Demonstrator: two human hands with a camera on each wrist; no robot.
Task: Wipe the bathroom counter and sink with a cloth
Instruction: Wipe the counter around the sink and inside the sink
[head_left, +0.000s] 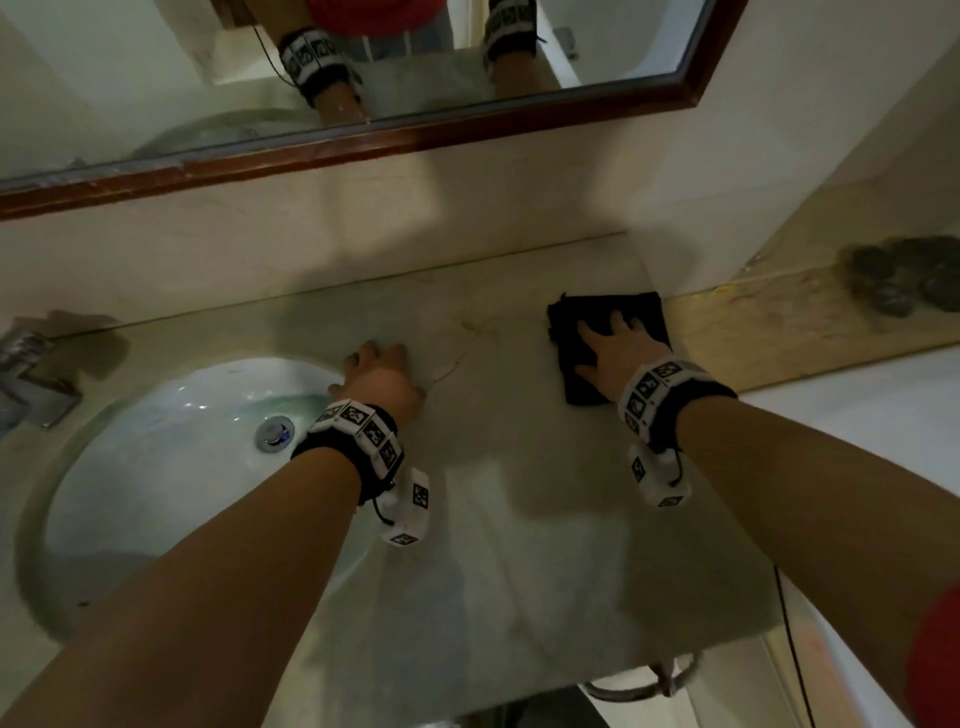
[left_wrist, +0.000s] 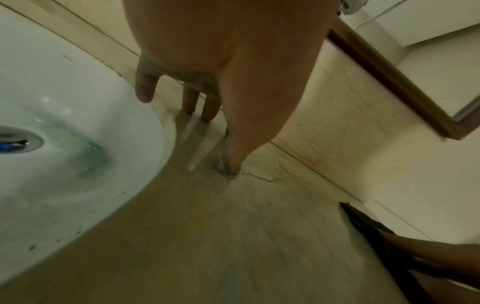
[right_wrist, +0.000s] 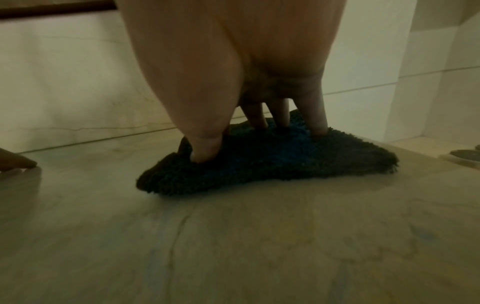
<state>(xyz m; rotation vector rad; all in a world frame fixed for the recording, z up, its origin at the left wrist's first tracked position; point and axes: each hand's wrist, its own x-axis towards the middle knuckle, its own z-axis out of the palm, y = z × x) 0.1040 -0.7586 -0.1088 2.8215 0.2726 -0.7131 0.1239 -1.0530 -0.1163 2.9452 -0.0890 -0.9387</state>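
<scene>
Dark cloth (head_left: 597, 322) — one — under right hand (head_left: 613, 353)

Under your right hand (head_left: 615, 351) you have a dark, shaggy, matt cloth (right_wrist: 259, 164). Your counter (head_left: 519, 467) looks like smooth veined stone with a dull sheen. Your sink (head_left: 171, 447) is glossy white ceramic, its drain (head_left: 274, 432) shiny metal. Your mirror frame (head_left: 467, 127) looks like polished dark wood.

Bare counter (head_left: 519, 467) lies open between the left hand (head_left: 382, 384) and right hand (head_left: 615, 353) (cloth (head_left: 571, 332) beneath it). The wall (head_left: 363, 249) blocks the far side, the sink (head_left: 156, 467) dips left.
</scene>
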